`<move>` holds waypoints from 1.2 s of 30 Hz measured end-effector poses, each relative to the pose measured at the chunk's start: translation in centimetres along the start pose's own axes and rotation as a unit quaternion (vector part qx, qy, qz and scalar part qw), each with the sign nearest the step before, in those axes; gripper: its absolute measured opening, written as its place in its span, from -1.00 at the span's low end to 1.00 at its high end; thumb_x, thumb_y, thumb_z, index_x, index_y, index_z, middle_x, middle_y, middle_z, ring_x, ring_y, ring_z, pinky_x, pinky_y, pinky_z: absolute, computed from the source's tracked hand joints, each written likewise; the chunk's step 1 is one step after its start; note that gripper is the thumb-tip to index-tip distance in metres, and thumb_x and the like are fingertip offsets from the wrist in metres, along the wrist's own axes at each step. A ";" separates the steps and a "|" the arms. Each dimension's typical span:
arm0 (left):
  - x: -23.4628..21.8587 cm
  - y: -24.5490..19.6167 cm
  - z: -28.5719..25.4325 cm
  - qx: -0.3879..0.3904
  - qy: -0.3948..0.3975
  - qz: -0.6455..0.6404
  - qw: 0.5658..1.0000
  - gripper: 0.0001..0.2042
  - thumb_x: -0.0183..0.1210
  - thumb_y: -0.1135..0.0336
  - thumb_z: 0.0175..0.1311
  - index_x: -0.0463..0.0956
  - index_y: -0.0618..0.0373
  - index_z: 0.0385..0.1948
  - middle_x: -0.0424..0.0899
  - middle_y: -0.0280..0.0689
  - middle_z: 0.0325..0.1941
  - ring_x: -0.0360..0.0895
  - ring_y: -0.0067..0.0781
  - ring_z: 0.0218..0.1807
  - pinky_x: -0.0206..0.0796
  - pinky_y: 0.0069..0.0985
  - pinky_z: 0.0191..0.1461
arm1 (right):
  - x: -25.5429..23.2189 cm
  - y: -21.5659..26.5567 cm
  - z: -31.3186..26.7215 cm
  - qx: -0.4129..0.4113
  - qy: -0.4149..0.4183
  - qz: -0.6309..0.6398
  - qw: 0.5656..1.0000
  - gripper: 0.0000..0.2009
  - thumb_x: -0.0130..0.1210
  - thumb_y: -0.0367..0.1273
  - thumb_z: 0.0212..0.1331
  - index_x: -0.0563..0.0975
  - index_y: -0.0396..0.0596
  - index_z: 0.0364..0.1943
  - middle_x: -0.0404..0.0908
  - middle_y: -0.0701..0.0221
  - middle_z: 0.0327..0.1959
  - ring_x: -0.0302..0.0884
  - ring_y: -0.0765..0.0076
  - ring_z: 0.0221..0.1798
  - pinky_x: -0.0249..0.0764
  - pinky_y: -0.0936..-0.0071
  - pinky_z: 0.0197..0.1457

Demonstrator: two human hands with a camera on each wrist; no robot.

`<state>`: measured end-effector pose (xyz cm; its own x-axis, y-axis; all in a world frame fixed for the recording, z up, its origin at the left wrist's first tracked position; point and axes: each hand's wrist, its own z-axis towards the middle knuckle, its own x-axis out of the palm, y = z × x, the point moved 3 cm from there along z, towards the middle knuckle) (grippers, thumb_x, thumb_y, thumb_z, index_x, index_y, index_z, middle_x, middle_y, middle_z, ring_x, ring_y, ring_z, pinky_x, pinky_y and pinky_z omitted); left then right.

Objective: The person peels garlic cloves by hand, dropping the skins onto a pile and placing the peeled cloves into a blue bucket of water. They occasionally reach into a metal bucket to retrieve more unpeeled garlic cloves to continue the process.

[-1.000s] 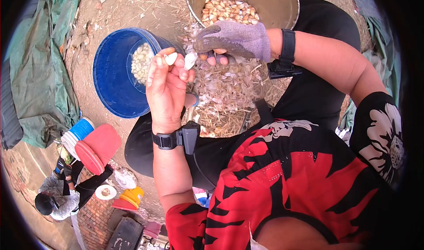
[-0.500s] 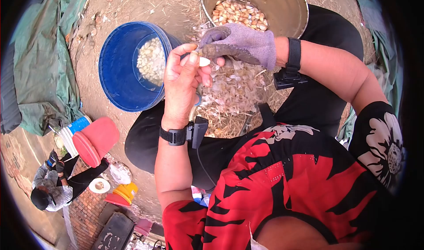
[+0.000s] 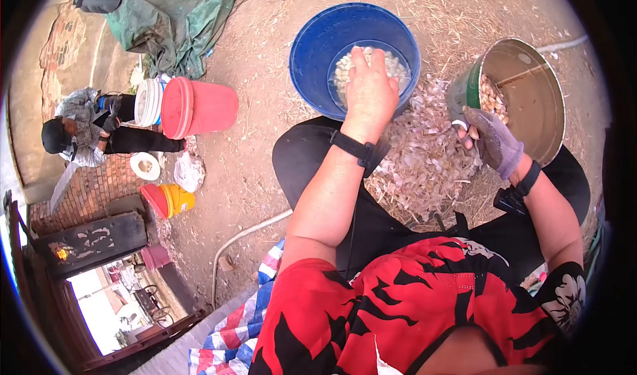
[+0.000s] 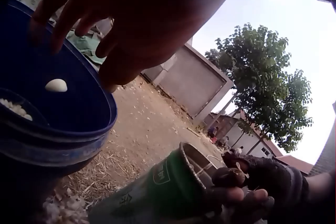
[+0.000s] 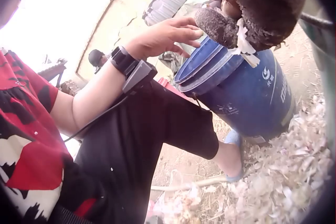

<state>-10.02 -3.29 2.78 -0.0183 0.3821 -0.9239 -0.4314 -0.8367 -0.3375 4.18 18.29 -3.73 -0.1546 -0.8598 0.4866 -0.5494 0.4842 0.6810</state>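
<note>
The bare left hand is over the blue bucket, its fingers spread and holding nothing. In the left wrist view a white clove is in mid-air inside the bucket, below the fingers. Pale peeled cloves lie in the bucket's bottom. The gloved right hand is beside the green metal bucket, which holds unpeeled cloves. In the right wrist view the curled gloved fingers grip a brownish clove, with a strip of white skin hanging from them.
Papery skins and straw cover the ground between the buckets. At the left, another person sits near a red bucket and a yellow one. A green tarp lies at the top. A hose crosses the ground.
The left hand has parted from the right hand and moved over the blue bucket, letting go of the white clove. The right hand has drawn away beside the metal bucket. The head view has turned.
</note>
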 end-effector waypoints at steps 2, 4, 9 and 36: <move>0.3 0.0 -0.4 -0.008 0.071 -0.062 0.996 -0.52 0.23 0.34 0.13 0.40 0.27 0.12 0.27 0.26 0.26 0.44 0.25 0.16 0.34 -0.14 0.23 | 1.1 0.2 0.0 0.015 -0.029 -0.003 0.999 -0.65 0.03 -0.17 0.37 0.39 0.04 -0.60 0.57 0.35 -0.45 0.48 0.51 -0.54 0.43 0.61 -0.49; 0.6 0.0 -0.8 0.020 0.047 -0.092 0.994 -0.58 0.23 0.34 0.13 0.46 0.28 0.04 0.38 0.19 0.18 0.48 0.22 0.10 0.37 -0.15 0.18 | 0.9 -0.1 0.6 0.006 -0.032 -0.013 0.999 -0.66 0.04 -0.18 0.36 0.40 0.04 -0.58 0.57 0.35 -0.47 0.48 0.51 -0.55 0.42 0.62 -0.50; 0.8 -1.2 -2.5 0.130 0.157 -0.149 0.968 -0.75 0.17 0.37 0.13 0.56 0.25 -0.17 0.60 0.01 -0.18 0.56 0.09 -0.09 0.42 -0.16 0.02 | 1.4 0.5 0.2 0.009 -0.069 -0.037 0.997 -0.75 0.08 -0.21 0.34 0.50 -0.03 -0.43 0.58 0.38 -0.46 0.48 0.54 -0.54 0.43 0.62 -0.53; -10.8 -4.0 -19.9 0.236 0.135 -0.343 0.899 -0.81 0.09 0.42 0.22 0.58 0.27 -0.19 0.67 -0.06 -0.21 0.63 -0.05 -0.13 0.45 -0.29 -0.03 | 0.9 -3.3 -7.0 -0.030 -0.031 0.005 0.999 -0.80 0.04 -0.21 0.36 0.51 -0.05 -0.23 0.60 0.44 -0.43 0.56 0.49 -0.41 0.53 0.55 -0.43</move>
<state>9.90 -11.87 10.55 0.5907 0.5817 -0.5592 -0.5939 -0.1557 -0.7893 11.61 17.11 -1.68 -0.2121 -0.8620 0.4604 -0.4981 0.5007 0.7080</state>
